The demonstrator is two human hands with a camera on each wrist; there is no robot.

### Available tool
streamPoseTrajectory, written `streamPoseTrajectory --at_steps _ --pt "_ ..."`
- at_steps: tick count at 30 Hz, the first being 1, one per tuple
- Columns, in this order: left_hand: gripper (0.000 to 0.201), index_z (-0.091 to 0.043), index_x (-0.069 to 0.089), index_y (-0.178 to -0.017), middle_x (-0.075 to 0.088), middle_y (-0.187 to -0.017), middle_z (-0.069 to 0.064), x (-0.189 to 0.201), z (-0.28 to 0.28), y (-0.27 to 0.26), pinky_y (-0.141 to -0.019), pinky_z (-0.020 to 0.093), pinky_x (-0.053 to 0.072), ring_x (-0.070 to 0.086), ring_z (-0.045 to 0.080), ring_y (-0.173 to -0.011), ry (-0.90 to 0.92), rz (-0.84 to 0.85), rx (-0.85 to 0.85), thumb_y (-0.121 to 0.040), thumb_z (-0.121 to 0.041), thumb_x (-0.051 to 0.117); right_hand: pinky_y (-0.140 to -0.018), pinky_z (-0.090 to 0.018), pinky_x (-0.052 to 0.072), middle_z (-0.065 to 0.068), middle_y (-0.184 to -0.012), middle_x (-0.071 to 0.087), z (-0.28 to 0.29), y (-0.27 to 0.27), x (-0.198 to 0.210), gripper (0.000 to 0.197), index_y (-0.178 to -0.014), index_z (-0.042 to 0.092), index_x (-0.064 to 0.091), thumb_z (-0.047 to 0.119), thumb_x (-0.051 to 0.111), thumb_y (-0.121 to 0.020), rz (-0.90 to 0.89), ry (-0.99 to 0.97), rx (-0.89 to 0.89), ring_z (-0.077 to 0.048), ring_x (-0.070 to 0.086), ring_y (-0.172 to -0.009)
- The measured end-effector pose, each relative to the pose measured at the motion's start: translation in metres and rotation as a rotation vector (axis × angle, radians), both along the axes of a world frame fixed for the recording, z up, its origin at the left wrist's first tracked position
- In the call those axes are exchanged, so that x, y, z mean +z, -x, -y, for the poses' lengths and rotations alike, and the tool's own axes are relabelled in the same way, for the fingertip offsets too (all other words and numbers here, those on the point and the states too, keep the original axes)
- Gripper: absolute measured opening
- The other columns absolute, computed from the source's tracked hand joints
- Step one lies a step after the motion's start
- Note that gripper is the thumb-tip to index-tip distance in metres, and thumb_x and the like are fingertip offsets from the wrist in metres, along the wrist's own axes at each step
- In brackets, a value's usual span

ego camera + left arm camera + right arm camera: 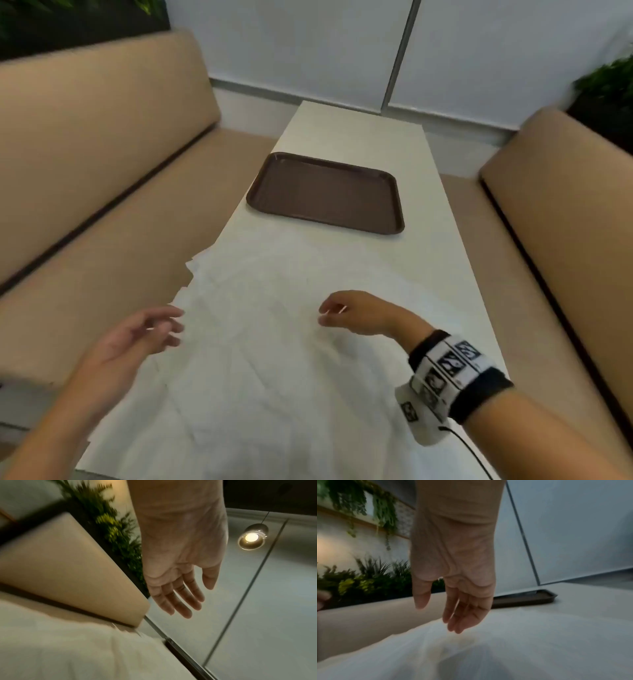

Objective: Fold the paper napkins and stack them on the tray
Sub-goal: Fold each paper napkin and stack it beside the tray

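Several unfolded white paper napkins [274, 342] lie spread and overlapping over the near half of the white table [445, 274], some hanging past its left edge. A brown tray [325, 193] sits bare farther back. My left hand [147, 332] hovers at the napkins' left edge with fingers relaxed and spread, holding nothing; the left wrist view shows its open palm [180, 588]. My right hand [339, 313] hovers over the napkins' middle, fingers loosely hanging, nothing in it. In the right wrist view its fingertips [453, 627] hang just above the napkins [505, 649], with the tray [525, 599] behind.
Tan upholstered benches flank the table, one on the left [96, 171] and one on the right [565, 222]. A pale wall with a vertical metal strip [400, 54] closes the far end. Plants [609, 96] stand behind the benches.
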State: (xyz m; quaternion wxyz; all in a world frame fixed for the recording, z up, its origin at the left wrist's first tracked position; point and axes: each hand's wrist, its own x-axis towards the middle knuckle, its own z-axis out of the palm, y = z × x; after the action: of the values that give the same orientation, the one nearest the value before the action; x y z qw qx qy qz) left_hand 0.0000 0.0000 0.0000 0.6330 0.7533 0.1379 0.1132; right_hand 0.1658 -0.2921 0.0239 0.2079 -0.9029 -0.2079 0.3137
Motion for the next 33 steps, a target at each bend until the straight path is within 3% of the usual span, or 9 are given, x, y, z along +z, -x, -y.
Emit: streamPoseTrajectory --at_steps 4,7,12,16,20,23,26,30,33 --pt "0.010 -0.035 0.070 -0.090 0.069 -0.088 -0.001 0.005 0.033 -0.003 -0.080 0.026 0.049 0.066 0.014 -0.082 0.023 -0.058 -0.137 -0.086 -0.026 0.067 -0.072 -0.027 0.042 -0.006 -0.108 0.053 -0.043 0.011 -0.028 0.063 -0.118 0.008 0.049 0.052 0.070 -0.078 0.061 0.187 0.045 -0.022 0.050 -0.097" --pt "0.022 -0.035 0.070 -0.090 0.069 -0.088 -0.002 0.002 0.036 -0.001 -0.084 0.030 0.048 0.066 0.014 -0.083 0.050 -0.078 -0.160 -0.073 -0.045 0.060 -0.066 -0.028 0.042 -0.004 -0.097 0.053 -0.054 0.010 -0.045 0.045 -0.097 0.014 0.046 0.037 0.078 -0.075 0.135 0.161 0.029 -0.022 0.050 -0.085" --pt "0.019 -0.038 0.069 -0.088 0.069 -0.088 -0.005 0.001 0.028 -0.002 -0.084 0.030 0.046 0.066 0.012 -0.082 0.044 -0.096 -0.143 -0.076 -0.036 0.054 -0.061 -0.019 0.039 0.003 -0.086 0.055 -0.058 0.010 -0.046 0.018 -0.082 0.016 0.053 0.020 0.071 -0.082 0.162 -0.032 0.013 -0.017 0.051 -0.082" --pt "0.037 -0.044 0.066 -0.095 0.066 -0.099 -0.011 0.006 0.016 -0.012 -0.086 0.031 0.045 0.061 0.010 -0.095 0.039 -0.093 -0.063 -0.061 -0.058 0.059 -0.057 -0.018 0.042 0.003 -0.080 0.060 -0.053 0.011 -0.005 0.014 -0.076 0.012 0.056 0.009 0.066 -0.085 -0.003 -0.480 -0.129 -0.013 0.057 -0.068" --pt "0.073 -0.051 0.048 -0.117 0.053 -0.121 -0.021 0.020 0.022 -0.032 -0.091 0.023 0.041 0.049 -0.007 -0.113 0.053 -0.099 -0.053 -0.048 -0.067 0.067 -0.051 -0.018 0.038 0.002 -0.068 0.057 -0.027 0.017 0.059 0.012 -0.072 0.016 0.051 0.011 0.060 -0.078 -0.273 -0.957 -0.222 -0.009 0.052 -0.059" --pt "0.111 -0.051 0.031 -0.131 0.042 -0.136 -0.018 0.039 0.036 -0.058 -0.108 0.025 0.029 0.037 -0.004 -0.129 0.077 -0.085 -0.217 -0.033 -0.076 0.077 -0.054 -0.021 0.041 -0.001 -0.074 0.063 -0.001 0.020 0.101 0.012 -0.075 0.018 0.057 0.018 0.069 -0.073 -0.286 -1.088 -0.118 -0.014 0.058 -0.063" --pt "0.122 -0.045 0.025 -0.137 0.051 -0.135 -0.013 0.065 0.060 -0.082 -0.106 0.024 0.032 0.043 0.001 -0.129 0.130 -0.067 -0.481 -0.033 -0.067 0.084 -0.054 -0.019 0.050 -0.003 -0.078 0.067 0.020 0.021 0.136 0.019 -0.079 0.019 0.065 0.026 0.080 -0.069 -0.239 -1.102 -0.065 -0.014 0.064 -0.065" --pt "0.093 -0.019 0.049 -0.132 0.069 -0.115 0.001 0.098 0.094 -0.100 -0.086 0.021 0.048 0.064 0.015 -0.108 0.306 -0.016 -0.699 -0.051 -0.040 0.090 -0.048 -0.018 0.051 -0.002 -0.070 0.067 0.043 0.027 0.168 0.011 -0.081 0.012 0.064 0.016 0.066 -0.071 -0.094 -1.103 -0.196 -0.010 0.063 -0.054" --pt "0.033 -0.015 0.073 -0.099 0.073 -0.103 0.004 0.111 0.113 -0.103 -0.075 0.021 0.053 0.070 0.016 -0.095 0.375 0.027 -0.686 -0.067 -0.018 0.080 -0.063 -0.019 0.053 0.002 -0.081 0.066 0.061 0.024 0.181 0.030 -0.087 0.018 0.064 0.039 0.071 -0.066 0.067 -0.985 -0.343 -0.006 0.062 -0.063"
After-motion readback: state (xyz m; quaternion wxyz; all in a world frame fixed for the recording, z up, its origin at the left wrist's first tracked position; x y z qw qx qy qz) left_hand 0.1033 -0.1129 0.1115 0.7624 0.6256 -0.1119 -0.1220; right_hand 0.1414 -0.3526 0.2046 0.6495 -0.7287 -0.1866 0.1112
